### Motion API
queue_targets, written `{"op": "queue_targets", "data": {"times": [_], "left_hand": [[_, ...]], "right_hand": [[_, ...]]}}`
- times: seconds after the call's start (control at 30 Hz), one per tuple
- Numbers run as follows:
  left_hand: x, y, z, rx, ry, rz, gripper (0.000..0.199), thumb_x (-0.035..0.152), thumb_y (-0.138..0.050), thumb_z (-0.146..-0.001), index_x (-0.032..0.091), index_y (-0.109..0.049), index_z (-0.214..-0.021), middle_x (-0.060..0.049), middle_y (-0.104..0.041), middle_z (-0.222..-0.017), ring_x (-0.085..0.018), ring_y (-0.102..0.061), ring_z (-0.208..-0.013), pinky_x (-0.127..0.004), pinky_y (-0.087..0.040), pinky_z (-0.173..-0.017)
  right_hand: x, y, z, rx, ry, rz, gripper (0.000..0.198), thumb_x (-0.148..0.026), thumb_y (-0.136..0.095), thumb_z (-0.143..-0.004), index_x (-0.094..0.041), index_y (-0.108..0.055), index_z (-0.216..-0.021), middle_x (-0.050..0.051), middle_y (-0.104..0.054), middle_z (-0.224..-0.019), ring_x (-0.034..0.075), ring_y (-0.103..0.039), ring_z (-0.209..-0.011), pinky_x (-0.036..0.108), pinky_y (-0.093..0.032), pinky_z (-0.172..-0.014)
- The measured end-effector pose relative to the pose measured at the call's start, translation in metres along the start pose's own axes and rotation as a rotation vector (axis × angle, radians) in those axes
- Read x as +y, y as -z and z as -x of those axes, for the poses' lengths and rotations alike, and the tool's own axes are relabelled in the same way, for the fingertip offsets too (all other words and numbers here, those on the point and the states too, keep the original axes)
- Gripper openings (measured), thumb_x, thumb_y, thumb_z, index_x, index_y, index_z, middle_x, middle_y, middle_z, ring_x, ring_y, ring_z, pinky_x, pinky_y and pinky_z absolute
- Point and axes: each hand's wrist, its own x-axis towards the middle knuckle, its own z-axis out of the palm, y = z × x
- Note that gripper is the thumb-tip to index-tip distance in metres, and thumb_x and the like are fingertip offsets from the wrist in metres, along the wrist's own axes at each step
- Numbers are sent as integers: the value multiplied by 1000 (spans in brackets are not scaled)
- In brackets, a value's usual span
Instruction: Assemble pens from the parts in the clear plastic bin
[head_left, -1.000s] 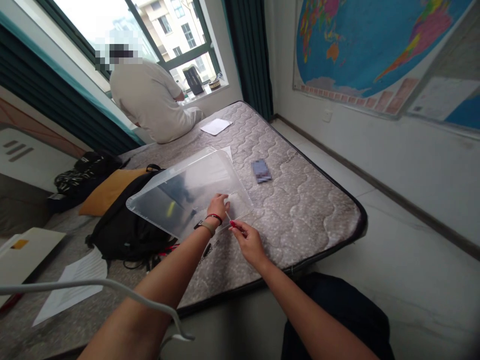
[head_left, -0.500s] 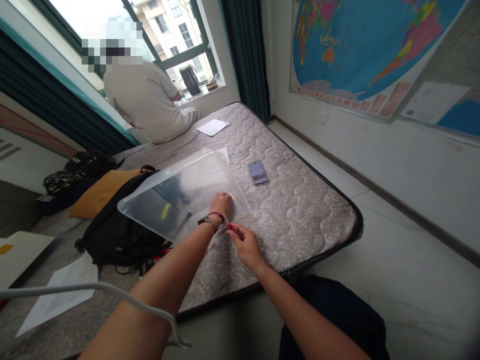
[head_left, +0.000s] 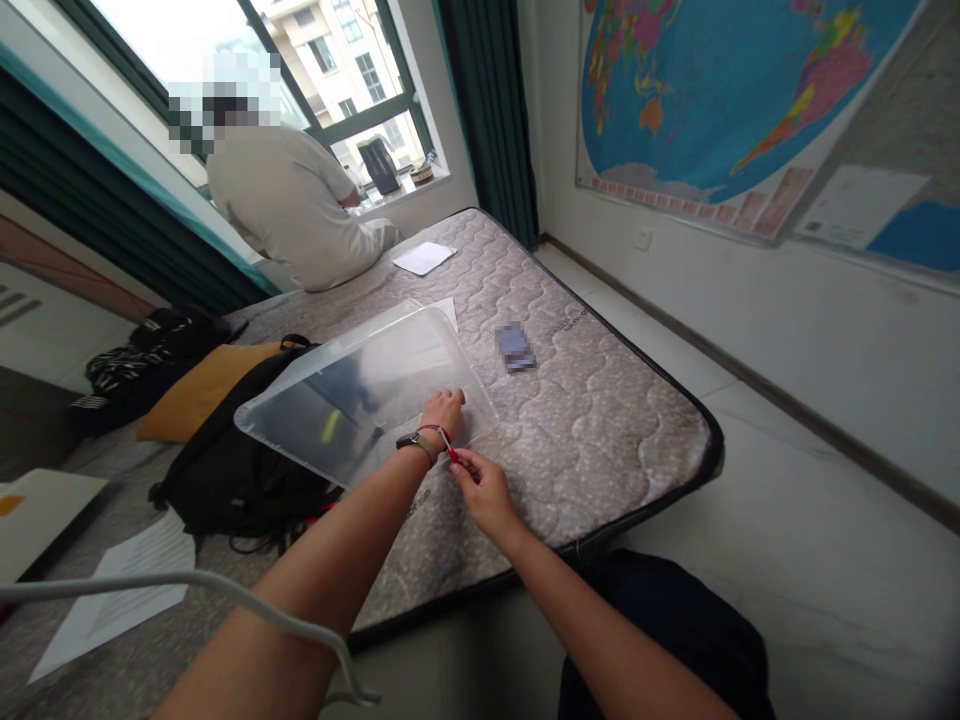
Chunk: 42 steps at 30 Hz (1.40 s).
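Observation:
A clear plastic lid or shallow box (head_left: 390,350) lies tilted over a black backpack (head_left: 240,460) on the mattress. My left hand (head_left: 444,410) presses on the lid near its close right corner, fingers bent; their tips are hidden. A watch (head_left: 416,440) and a red cord are on that wrist. Just behind it, my right hand (head_left: 481,482) is closed around a small red-handled tool (head_left: 453,455). The tool's thin metal end points up and left, by the left wrist. Its exact kind is too small to tell.
The mattress (head_left: 600,420) carries a pixelated blue item (head_left: 515,347), a white sheet (head_left: 424,258), a yellow cushion (head_left: 202,385) and printed paper (head_left: 120,590). A person (head_left: 289,205) sits at the far edge by the window. A pale cable (head_left: 225,585) crosses the lower left foreground.
My right hand has shifted slightly left and down with the red-handled tool, whose metal end now overlaps the left wrist. My left hand stays on the lid.

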Motion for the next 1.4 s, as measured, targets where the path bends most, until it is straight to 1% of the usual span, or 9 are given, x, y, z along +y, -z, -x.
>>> {"op": "queue_targets", "data": {"times": [0.1,0.17,0.27,0.33,0.47,0.57,0.73,1.13,1.4], "left_hand": [[2,6,13,43,-25,72,28,5,-51,-80,19,-65,-99,-11,-65,-98,-22,-61,-93,-35,-46,-88],[6,11,30,134,3,261,26,8,-52,-81,18,-65,-100,-9,-64,-95,-19,-62,-87,-34,-49,-85],[13,24,68,312,202,955,19,22,-61,-79,18,-63,-98,-3,-62,-82,-18,-66,-77,-37,-54,-79],[19,37,98,381,324,1347,32,25,-70,-74,19,-58,-103,0,-62,-82,-19,-69,-81,-39,-55,-81],[28,66,150,523,421,1728,45,16,-78,-68,24,-50,-103,3,-65,-83,-20,-71,-96,-41,-53,-93],[30,78,169,511,458,1787,44,13,-77,-69,25,-50,-102,3,-66,-85,-20,-71,-97,-40,-54,-93],[26,88,173,533,480,1759,41,12,-77,-70,24,-52,-101,2,-66,-86,-19,-71,-94,-37,-55,-89],[23,86,175,505,478,1672,48,19,-83,-64,24,-54,-102,3,-63,-87,-16,-69,-89,-35,-54,-85],[24,100,173,517,481,1584,48,23,-85,-62,24,-55,-99,3,-63,-86,-17,-67,-87,-38,-52,-85]], "right_hand": [[-8,1,3,-7,9,-1,27,-31,-61,-87,-19,-71,-110,7,-76,-99,22,-69,-89,34,-55,-81],[-14,3,5,-4,26,-2,27,-30,-61,-87,-19,-71,-109,7,-76,-98,21,-69,-88,33,-55,-81],[-20,3,8,-3,39,4,25,-28,-60,-87,-20,-72,-108,6,-76,-100,21,-70,-89,32,-55,-81],[-19,1,11,-6,35,26,25,-27,-61,-87,-20,-72,-108,6,-76,-101,21,-70,-88,33,-55,-80],[-17,-5,22,-20,48,81,26,-27,-62,-86,-20,-71,-110,7,-75,-105,21,-70,-90,34,-56,-81],[-23,-6,30,-104,122,131,25,-25,-60,-88,-22,-72,-110,6,-75,-109,21,-69,-97,35,-54,-86],[-35,-3,34,-196,251,232,26,-20,-59,-89,-25,-73,-110,3,-75,-107,20,-68,-99,34,-52,-90],[-35,-2,31,-193,219,238,26,-21,-59,-89,-24,-73,-111,4,-75,-107,20,-68,-98,35,-52,-92],[-35,-4,31,-200,194,219,27,-24,-57,-90,-26,-72,-112,4,-74,-108,21,-67,-99,37,-53,-91]]}}
